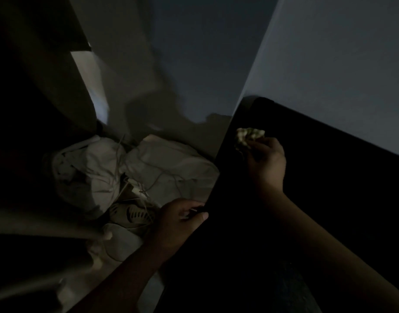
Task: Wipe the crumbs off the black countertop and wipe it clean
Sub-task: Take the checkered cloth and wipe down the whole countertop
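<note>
Fingers (254, 146) of right hand (268, 162) pinch crumpled cloth (248, 136) over countertop (334, 181)

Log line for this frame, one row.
right hand: holds crumpled wad at black countertop far-left corner | left hand: at countertop's left edge, grip unclear | lighting: very dark

R hand (267, 161), arm stretched fwd w/ back of hand up, pinches a crumpled wad (249, 137) at its fingertips; L hand (180, 220) sits lower & nearer, fingers curled, thumb out, too dark to tell if it grips anything.
</note>
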Tool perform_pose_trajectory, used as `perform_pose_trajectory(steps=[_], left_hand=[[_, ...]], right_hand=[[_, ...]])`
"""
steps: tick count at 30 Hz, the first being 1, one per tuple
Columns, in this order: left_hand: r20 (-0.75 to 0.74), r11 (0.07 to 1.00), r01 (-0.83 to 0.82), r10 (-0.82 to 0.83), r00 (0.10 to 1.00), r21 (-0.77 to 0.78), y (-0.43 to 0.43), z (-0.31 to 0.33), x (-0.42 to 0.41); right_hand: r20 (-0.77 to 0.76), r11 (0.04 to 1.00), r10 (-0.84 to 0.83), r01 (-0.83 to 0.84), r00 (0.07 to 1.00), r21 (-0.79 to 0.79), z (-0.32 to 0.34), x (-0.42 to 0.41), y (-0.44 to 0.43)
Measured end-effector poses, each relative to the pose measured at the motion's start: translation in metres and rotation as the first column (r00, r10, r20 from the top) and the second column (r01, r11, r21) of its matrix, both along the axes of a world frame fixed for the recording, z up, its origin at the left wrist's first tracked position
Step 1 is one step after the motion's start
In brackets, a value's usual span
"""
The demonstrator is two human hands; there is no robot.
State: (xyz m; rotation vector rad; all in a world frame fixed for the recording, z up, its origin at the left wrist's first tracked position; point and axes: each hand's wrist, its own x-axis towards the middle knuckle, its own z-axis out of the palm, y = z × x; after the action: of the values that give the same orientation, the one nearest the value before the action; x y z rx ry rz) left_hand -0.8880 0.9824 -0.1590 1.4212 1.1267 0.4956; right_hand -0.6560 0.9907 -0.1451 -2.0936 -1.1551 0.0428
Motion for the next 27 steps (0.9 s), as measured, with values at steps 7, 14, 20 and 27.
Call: perform_pose_trajectory(steps=[7, 14, 20, 27], left_hand=[[-0.043, 0.998, -0.063, 0.062, 0.997, -0.019, -0.007, -0.003, -0.030], [-0.129, 0.999, -0.021, 0.027, 0.991, 0.044, -0.008, -0.007, -0.059], [-0.132, 0.998, -0.063, 0.062, 0.989, -0.005, -0.011, -0.014, -0.086], [-0.172, 0.998, -0.054, 0.059, 0.983, 0.032, -0.016, -0.013, -0.097]], right_hand=[[-0.098, 0.965, 0.249, -0.256, 0.963, -0.055, 0.018, -0.041, -0.042], [-0.050, 0.996, 0.037, -0.041, 0.998, -0.084, 0.015, -0.043, -0.033], [-0.008, 0.989, 0.132, -0.133, 0.991, -0.060, 0.007, -0.109, -0.088], [-0.040, 0.995, 0.071, -0.074, 0.997, -0.073, 0.025, -0.080, -0.070]])
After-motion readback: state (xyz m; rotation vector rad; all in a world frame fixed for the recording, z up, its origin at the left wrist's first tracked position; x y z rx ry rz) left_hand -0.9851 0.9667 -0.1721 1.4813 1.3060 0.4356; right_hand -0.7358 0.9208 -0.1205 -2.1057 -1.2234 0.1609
